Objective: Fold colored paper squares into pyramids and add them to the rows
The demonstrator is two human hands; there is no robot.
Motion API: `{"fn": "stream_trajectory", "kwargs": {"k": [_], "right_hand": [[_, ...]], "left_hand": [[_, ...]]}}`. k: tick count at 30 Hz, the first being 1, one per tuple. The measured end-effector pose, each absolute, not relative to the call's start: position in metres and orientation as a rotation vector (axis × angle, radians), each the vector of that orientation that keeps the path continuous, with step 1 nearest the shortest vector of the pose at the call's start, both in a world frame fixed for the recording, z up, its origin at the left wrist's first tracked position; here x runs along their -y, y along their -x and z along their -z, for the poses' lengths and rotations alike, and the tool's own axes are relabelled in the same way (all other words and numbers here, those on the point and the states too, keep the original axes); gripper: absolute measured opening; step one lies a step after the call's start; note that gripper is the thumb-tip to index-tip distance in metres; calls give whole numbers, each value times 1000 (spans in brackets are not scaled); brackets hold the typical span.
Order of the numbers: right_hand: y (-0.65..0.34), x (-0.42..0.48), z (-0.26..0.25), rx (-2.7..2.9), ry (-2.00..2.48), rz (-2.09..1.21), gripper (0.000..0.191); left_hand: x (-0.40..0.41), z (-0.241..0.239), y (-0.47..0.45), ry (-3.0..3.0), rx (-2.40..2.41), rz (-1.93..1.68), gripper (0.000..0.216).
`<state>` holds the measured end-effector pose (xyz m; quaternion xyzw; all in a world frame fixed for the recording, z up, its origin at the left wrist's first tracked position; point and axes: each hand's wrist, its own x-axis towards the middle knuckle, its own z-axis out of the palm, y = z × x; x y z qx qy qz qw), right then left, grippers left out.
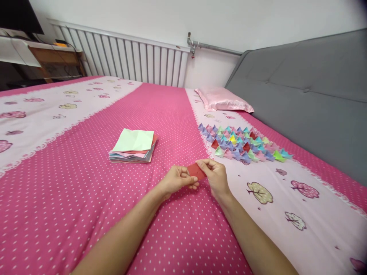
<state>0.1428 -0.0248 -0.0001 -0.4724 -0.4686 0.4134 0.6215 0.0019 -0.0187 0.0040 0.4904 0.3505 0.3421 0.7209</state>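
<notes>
A small folded piece of red paper (196,170) is held between both hands just above the pink dotted bedsheet (86,198). My left hand (176,179) pinches its left end and my right hand (215,176) pinches its right end, fingers closed on it. Up and to the left of the hands lies a stack of coloured paper squares (133,147) with a pale green sheet on top. Several small folded paper shapes (242,143) in many colours sit in rows to the right, beyond my right hand.
A pink satin pillow (222,100) lies at the head of the bed by the grey padded headboard (309,95). A white radiator (129,57) runs along the far wall, with a wooden desk (54,57) at the far left.
</notes>
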Motion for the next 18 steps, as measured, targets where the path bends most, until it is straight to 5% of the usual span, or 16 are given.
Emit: {"fn": "stream_trajectory", "kwargs": {"k": [18], "right_hand": [[-146,24,3,1118,1148,-882,19]], "left_hand": [[17,-3,0,-1130,-794,-678,34]]}}
